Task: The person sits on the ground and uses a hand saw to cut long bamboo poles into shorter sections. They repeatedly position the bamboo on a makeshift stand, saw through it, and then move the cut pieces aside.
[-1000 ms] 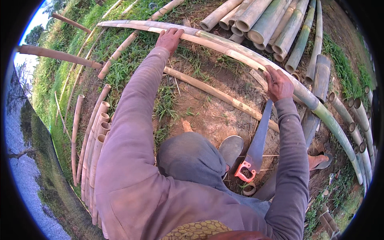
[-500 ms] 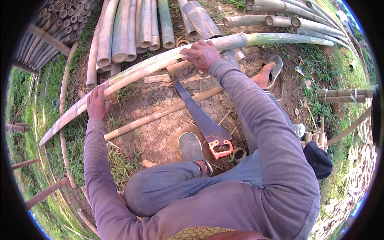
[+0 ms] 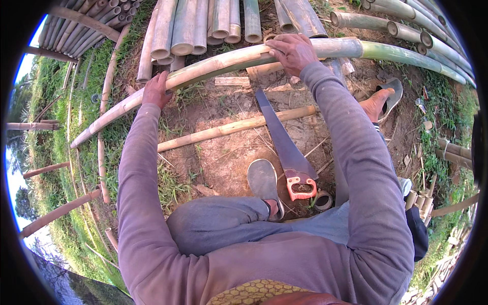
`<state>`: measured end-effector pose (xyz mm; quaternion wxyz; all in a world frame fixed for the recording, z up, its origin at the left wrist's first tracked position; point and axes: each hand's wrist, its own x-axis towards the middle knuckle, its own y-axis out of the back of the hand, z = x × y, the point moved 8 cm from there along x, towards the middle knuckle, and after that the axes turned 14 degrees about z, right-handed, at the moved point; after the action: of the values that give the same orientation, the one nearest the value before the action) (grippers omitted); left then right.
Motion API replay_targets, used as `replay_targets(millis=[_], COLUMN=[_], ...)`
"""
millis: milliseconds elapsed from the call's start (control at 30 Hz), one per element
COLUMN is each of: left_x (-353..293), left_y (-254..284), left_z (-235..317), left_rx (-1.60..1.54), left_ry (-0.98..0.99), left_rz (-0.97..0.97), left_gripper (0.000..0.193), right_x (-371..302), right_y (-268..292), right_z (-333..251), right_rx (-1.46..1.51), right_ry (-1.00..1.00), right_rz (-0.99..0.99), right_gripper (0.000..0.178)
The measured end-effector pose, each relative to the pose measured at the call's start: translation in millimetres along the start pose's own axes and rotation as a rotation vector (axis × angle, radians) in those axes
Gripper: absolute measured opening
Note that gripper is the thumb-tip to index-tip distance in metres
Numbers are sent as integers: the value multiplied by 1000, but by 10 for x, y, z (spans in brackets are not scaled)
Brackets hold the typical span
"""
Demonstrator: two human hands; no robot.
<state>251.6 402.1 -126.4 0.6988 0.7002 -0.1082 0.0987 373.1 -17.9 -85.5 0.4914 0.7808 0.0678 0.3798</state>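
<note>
A long bamboo pole (image 3: pixel 223 63) stretches across in front of me, pale toward the left and greener at the right end. My left hand (image 3: pixel 156 91) is closed round its left part, with the fingertips over the top. Farther right, my right hand (image 3: pixel 294 53) grips the pole from above, fingers curled over it. A stretch of the pole between my hands shows a pale stripe along its upper side and a darker band beneath. Below it, a handsaw (image 3: pixel 280 134) with an orange-edged handle lies on the ground beside my shoe (image 3: pixel 263 180), across a thinner bamboo piece (image 3: pixel 229 128).
Cut bamboo poles (image 3: pixel 185 30) lie beyond the held pole, and more poles (image 3: pixel 401 30) lie at the far right. A rack of bamboo (image 3: pixel 96 20) stands far left. A short hollow bamboo piece (image 3: pixel 323 200) lies by the saw handle. Several upright bamboo pieces (image 3: pixel 419 203) are at right.
The pole has been turned about its length, so the open split between my hands no longer faces up. My left hand has slid inward along it. The view has shifted left.
</note>
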Motion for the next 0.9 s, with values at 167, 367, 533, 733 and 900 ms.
replay_targets(millis=[167, 367, 533, 733, 900], left_x=[-98, -60, 41, 147, 132], left_y=[44, 270, 366, 329, 312], left_z=[225, 1362, 2230, 2448, 2341], left_rx=[-1, -4, 15, 29, 33], left_ry=[-60, -108, -150, -121, -28], left_rz=[32, -114, -205, -232, -294], left_gripper=[83, 71, 66, 63, 77], right_x=[-948, -3364, -4084, -4242, -4411], right_y=[1002, 732, 311, 260, 119], right_z=[-188, -562, -1082, -1518, -1269], right_rx=[-53, 177, -102, -34, -150], right_ry=[21, -223, 130, 220, 37], right_rz=[294, -487, -932, -897, -817], right_gripper=[42, 33, 29, 28, 29])
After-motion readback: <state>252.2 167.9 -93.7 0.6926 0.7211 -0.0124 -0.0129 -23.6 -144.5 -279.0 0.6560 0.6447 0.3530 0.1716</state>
